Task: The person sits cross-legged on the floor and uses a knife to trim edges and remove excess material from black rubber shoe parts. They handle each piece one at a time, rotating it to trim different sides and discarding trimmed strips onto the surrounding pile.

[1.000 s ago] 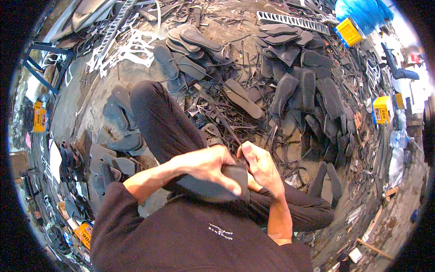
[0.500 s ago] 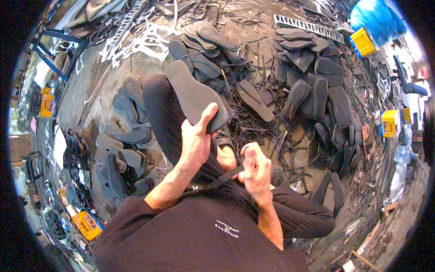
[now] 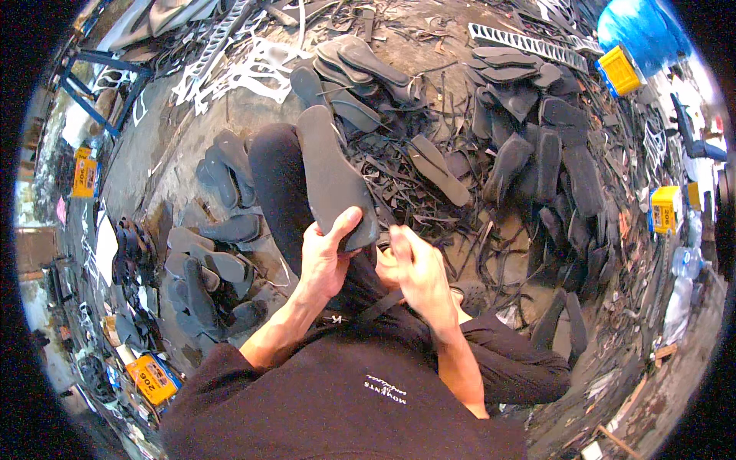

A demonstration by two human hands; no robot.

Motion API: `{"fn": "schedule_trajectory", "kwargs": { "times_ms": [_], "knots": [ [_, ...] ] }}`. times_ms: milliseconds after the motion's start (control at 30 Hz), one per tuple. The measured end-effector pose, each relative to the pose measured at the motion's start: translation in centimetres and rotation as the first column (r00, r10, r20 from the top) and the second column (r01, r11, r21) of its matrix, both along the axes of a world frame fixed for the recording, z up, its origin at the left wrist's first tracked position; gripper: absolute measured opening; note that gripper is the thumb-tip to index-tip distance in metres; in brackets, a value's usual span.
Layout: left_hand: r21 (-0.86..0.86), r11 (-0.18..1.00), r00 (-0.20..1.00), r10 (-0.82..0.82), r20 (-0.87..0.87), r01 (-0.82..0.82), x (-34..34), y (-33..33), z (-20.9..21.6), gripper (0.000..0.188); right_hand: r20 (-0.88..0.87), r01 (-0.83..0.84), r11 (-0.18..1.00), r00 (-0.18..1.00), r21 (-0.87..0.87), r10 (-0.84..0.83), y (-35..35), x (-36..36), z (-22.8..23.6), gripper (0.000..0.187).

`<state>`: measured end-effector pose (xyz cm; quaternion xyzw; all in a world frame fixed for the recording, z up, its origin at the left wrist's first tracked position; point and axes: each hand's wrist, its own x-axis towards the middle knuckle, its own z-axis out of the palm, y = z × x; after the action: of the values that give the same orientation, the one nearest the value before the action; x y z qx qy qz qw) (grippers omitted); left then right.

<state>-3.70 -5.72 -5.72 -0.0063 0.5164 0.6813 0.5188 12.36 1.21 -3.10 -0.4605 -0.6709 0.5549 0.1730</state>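
My left hand grips the heel end of a long grey shoe sole, its thumb lying across the flat face. The sole points away from me, over my left knee. Close to the right of its heel end, my right hand is closed in a fist. From under the fist a thin dark strip runs down to the left across my lap. A short dark piece shows above the fist, beside the sole's edge; its kind is too blurred to tell.
Loose soles lie in piles ahead, at the right and at the left. Dark offcuts cover the floor between them. White cut-out scraps, yellow tins and a blue drum stand or lie farther out.
The sole and my left hand have tipped slightly toward me, turning more upright. My right fist has moved up and left, closer to the sole's heel end.
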Motion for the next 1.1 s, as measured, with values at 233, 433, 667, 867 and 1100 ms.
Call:
{"fn": "schedule_trajectory", "kwargs": {
  "times_ms": [233, 433, 667, 867, 1100],
  "knots": [
    [0.022, 0.984, 0.978, 0.179, -0.103, -0.178, -2.5, -2.9, 0.8, 0.041, -0.249, -0.007, 0.936, 0.965, -0.352, -0.086, 7.1, -2.7, -4.4, 0.064],
    [0.334, 0.814, 0.845, 0.529, -0.086, -0.475, -4.6, -2.6, 1.8, 0.054, 0.298, 0.224, 0.861, 0.873, 0.456, -0.385, 14.2, 3.2, -21.4, 0.071],
    [0.206, 0.974, 0.993, -0.082, -0.081, 0.097, 0.0, 0.0, -2.2, 0.039, 0.371, 0.193, 0.928, 0.876, 0.318, -0.309, 16.3, 8.0, -24.9, 0.088],
    [-0.125, 0.957, 0.892, -0.291, -0.346, 0.263, 7.0, 7.2, -5.9, 0.059, 0.125, 0.374, 0.914, 0.91, 0.16, -0.395, 7.0, 5.2, -15.6, 0.066],
    [0.036, 0.971, 0.955, -0.223, -0.196, 0.234, 5.3, 9.7, -4.0, 0.031, -0.052, 0.339, 0.921, 0.934, -0.192, -0.354, -2.0, 8.6, -0.2, 0.058]
  ]
}}
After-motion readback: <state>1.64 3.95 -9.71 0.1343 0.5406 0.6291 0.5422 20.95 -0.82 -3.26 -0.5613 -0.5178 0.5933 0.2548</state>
